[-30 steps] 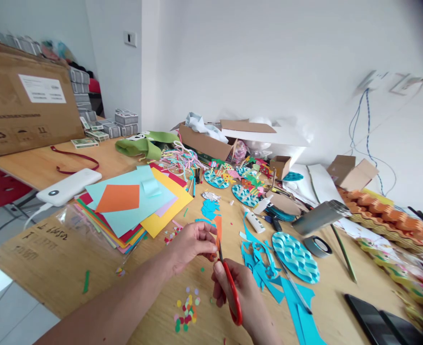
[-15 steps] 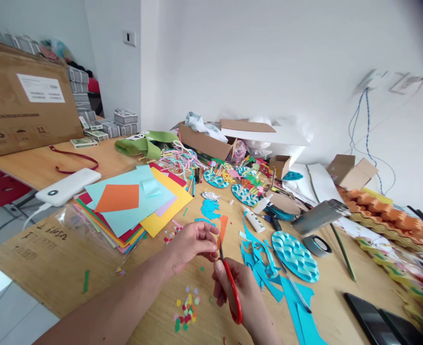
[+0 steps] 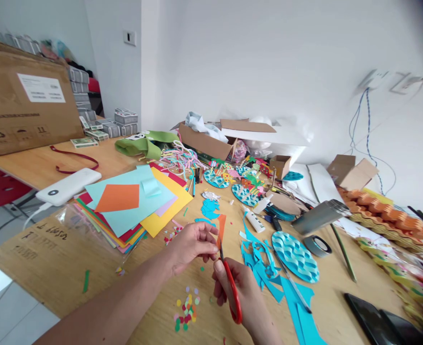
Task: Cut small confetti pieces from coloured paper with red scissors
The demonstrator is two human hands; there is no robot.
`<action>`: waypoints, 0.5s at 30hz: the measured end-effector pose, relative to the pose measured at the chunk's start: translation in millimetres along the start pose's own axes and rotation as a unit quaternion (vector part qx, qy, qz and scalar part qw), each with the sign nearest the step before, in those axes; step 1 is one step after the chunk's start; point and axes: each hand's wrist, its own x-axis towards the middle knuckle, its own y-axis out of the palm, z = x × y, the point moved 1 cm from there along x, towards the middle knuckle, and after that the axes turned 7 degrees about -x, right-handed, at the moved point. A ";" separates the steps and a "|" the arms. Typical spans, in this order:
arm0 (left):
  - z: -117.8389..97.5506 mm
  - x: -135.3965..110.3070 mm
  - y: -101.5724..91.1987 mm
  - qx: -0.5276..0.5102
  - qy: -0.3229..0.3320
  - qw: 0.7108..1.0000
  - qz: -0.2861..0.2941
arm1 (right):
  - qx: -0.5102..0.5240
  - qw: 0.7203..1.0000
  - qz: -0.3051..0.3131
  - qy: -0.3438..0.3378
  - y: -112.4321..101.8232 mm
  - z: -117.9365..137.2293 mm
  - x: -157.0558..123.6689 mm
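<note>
My right hand [image 3: 245,290] grips a pair of red-handled scissors [image 3: 234,293], thumb and fingers in the loops. The blades point away from me and meet a narrow orange paper strip [image 3: 222,225]. My left hand [image 3: 193,245] pinches that strip near its lower end, thumb against fingertips, just left of the blades. How far the blades are parted is hard to see. Below the hands lies a scatter of small coloured paper dots [image 3: 187,311]. Blue fish cutouts [image 3: 210,209] rest on the table beyond the left hand.
Blue paper scraps [image 3: 260,263] and a wavy blue oval [image 3: 295,256] lie right of the hands, near a glue bottle [image 3: 254,220], a steel flask [image 3: 319,216] and a tape roll [image 3: 317,245]. Stacked coloured paper [image 3: 125,223] and a white power bank [image 3: 69,187] are at left.
The orange strip has swung very slightly to the left at its far end. Both hands and the scissors stay in nearly the same place.
</note>
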 end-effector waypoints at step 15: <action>-4.5 -2.0 2.8 -0.009 -0.012 1.000 -0.005 | -0.005 1.000 0.002 0.007 0.0 -0.1 0.5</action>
